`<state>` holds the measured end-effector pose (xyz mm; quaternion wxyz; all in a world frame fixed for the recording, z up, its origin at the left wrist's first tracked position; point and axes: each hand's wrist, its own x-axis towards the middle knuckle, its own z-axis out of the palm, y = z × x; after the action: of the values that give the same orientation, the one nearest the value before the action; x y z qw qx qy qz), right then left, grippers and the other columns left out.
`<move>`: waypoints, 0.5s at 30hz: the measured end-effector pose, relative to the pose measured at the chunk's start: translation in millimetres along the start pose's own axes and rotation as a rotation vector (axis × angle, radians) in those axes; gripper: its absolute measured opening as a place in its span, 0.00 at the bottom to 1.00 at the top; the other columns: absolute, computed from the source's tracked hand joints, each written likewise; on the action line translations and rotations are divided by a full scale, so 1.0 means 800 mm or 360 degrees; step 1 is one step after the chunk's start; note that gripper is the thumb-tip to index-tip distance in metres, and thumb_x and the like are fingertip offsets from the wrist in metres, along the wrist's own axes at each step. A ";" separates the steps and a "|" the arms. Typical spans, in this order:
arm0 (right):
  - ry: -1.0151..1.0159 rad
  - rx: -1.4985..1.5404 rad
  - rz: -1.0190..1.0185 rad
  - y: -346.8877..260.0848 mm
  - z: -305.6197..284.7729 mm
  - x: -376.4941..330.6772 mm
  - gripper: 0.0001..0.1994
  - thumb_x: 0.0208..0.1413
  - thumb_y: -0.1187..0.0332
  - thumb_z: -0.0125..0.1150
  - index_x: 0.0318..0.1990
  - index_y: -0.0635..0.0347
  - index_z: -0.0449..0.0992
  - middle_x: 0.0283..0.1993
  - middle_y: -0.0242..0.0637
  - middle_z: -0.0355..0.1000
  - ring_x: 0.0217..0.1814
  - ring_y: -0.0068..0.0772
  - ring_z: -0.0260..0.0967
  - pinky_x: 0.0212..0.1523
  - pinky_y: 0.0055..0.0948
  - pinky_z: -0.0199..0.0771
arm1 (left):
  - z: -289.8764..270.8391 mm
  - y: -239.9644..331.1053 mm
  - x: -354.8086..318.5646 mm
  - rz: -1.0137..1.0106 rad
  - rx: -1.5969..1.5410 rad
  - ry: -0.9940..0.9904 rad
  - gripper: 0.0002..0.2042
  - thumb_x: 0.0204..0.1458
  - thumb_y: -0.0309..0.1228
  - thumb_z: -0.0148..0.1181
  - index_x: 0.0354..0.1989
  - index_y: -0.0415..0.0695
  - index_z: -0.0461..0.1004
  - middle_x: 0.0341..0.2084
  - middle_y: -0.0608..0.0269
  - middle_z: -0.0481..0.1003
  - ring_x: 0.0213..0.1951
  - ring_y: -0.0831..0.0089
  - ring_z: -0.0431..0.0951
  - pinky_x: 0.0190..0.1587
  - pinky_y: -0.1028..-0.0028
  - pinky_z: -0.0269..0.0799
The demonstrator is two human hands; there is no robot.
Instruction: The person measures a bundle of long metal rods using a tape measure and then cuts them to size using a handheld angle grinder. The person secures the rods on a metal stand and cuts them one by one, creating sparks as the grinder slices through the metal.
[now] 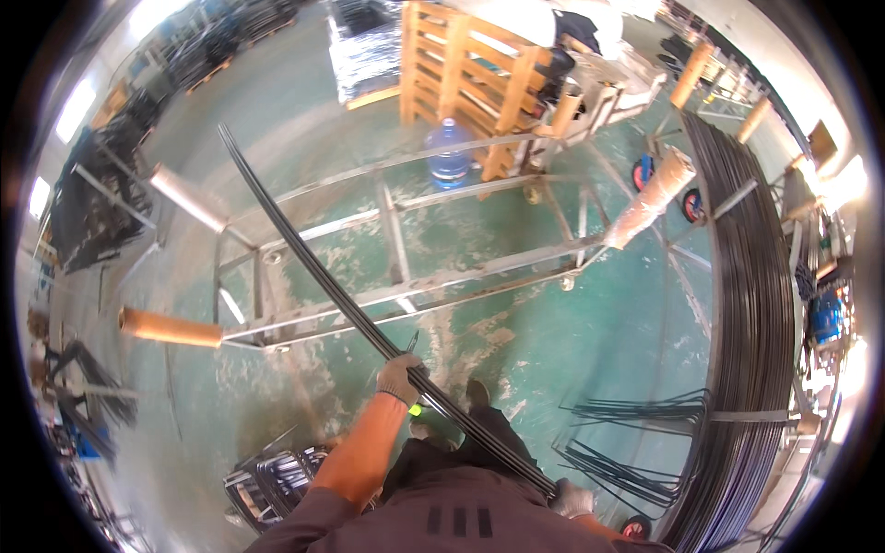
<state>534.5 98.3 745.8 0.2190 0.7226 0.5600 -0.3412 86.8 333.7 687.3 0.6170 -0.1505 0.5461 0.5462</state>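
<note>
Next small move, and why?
Probably turn the rod bundle in line with the metal frame: in this view it crosses the rails at a slant, gripped partway along by the left hand, with the right hand at its near end.

Floor (608, 341): green, with pale scuffed patches (490, 334)
Middle: a long metal frame (395, 236) on little wheels (567, 282)
Toward the far edge: blue water bottle (450, 158), standing near a slatted wooden crate (454, 64)
</note>
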 end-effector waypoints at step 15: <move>-0.0266 -0.0009 -0.0024 -0.015 -0.014 0.096 0.18 0.69 0.55 0.59 0.57 0.55 0.81 0.50 0.61 0.86 0.58 0.69 0.85 0.60 0.60 0.84 | 0.018 -0.068 0.193 -0.0056 0.0078 -0.0130 0.10 0.69 0.29 0.67 0.47 0.32 0.78 0.35 0.50 0.80 0.38 0.51 0.85 0.48 0.51 0.87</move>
<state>536.7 160.1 697.2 0.2644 0.6866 0.5462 -0.4003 110.2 404.6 540.5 0.6518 -0.1224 0.5310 0.5275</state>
